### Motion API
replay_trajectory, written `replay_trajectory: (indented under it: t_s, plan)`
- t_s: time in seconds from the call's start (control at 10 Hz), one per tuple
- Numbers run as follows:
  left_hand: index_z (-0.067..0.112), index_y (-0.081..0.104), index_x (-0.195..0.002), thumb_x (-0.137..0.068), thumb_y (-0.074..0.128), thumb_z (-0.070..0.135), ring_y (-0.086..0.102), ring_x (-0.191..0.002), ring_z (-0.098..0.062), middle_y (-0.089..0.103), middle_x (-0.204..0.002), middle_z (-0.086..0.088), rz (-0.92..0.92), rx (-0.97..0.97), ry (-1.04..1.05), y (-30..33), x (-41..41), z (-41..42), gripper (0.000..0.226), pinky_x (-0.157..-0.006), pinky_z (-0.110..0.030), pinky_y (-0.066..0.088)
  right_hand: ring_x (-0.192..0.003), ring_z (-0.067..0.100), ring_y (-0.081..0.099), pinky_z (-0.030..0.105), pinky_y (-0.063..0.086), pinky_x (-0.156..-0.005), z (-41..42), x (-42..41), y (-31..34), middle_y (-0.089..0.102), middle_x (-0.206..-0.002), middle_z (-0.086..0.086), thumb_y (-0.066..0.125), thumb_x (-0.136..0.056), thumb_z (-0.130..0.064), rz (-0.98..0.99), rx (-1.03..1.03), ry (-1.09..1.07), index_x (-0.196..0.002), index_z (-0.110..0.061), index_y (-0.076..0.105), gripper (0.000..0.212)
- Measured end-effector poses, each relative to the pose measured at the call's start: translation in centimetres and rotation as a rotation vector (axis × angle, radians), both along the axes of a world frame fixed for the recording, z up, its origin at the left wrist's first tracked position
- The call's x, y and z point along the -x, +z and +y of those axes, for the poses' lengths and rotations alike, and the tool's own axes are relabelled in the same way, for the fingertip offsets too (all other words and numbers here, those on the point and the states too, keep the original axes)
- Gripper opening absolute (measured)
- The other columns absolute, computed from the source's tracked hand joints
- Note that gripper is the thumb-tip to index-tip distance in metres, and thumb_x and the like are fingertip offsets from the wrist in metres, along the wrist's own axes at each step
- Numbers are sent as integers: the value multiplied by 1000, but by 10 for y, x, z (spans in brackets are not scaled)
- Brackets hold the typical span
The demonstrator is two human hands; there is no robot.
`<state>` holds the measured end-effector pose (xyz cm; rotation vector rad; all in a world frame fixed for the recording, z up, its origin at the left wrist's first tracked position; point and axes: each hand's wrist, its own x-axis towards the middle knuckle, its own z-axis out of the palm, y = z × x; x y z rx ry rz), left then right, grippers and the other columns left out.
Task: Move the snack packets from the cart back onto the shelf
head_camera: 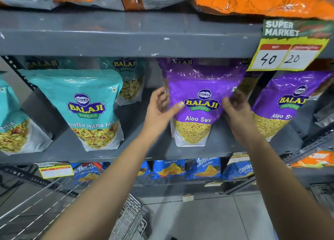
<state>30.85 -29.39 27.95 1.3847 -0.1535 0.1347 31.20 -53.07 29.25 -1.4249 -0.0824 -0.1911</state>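
Observation:
A purple Aloo Sev packet (200, 88) stands upright on the grey middle shelf (144, 149), with more purple packets behind it. My left hand (160, 109) grips its left edge, thumb across the front. My right hand (236, 109) pinches its right edge. Part of the wire cart (126, 220) shows at the bottom left, below my left forearm; its inside is mostly out of sight.
Teal Khatta Mitha Mix packets (86, 109) stand to the left, another purple Aloo Sev packet (285, 104) to the right. Orange packets (253, 1) lie on the shelf above. A price tag (287, 46) hangs from that shelf's edge. Blue chip bags (188, 169) fill the lower shelf.

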Motion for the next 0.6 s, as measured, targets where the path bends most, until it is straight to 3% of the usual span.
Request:
replay_trajectory:
  t_s: [0.1, 0.2, 0.3, 0.4, 0.5, 0.6]
  plan:
    - [26, 38, -133, -61, 90, 18, 64, -113, -9, 61, -126, 10, 211, -254, -249, -43, 9, 3, 89, -82, -17, 55, -113, 15, 64, 30, 54, -95, -5, 16, -43, 64, -131, 7, 81, -70, -15, 207, 288, 219, -127, -21, 49, 66]
    - [26, 46, -129, -63, 90, 21, 65, -110, -15, 66, -122, 9, 279, -429, -253, -77, 14, 1, 80, -90, -28, 55, -118, 19, 62, 36, 49, -99, -3, 22, -73, 65, -128, 1, 84, -69, -10, 288, 461, 291, -128, -24, 49, 70]
    - [26, 51, -126, -66, 87, 26, 66, -107, -12, 66, -122, 10, 250, -432, -156, -85, 15, -1, 70, -92, -32, 55, -118, 20, 62, 36, 50, -99, -1, 21, -74, 64, -129, 1, 81, -75, -10, 280, 428, 276, -131, -26, 47, 68]
    - [37, 51, -121, -64, 86, 34, 65, -108, -9, 65, -116, 23, 243, -462, -161, -88, 18, -1, 66, -89, -24, 53, -121, 19, 60, 38, 47, -103, -1, 23, -80, 62, -131, 2, 80, -77, -10, 264, 453, 298, -133, -28, 45, 68]
    - [35, 43, -133, -62, 87, 38, 59, -119, -11, 60, -131, 18, 264, -452, -200, -85, 18, 2, 84, -99, -30, 50, -126, 18, 55, 37, 44, -106, -2, 27, -68, 59, -134, 6, 81, -74, -8, 307, 448, 308, -137, -23, 41, 77]
    - [23, 42, -141, -63, 87, 39, 54, -119, -6, 55, -136, 10, 228, -439, 29, -80, 37, 8, 91, -104, -29, 44, -120, 14, 58, 25, 47, -97, 7, 55, -63, 61, -127, 6, 81, -73, -5, 275, 336, 23, -133, -17, 48, 69]
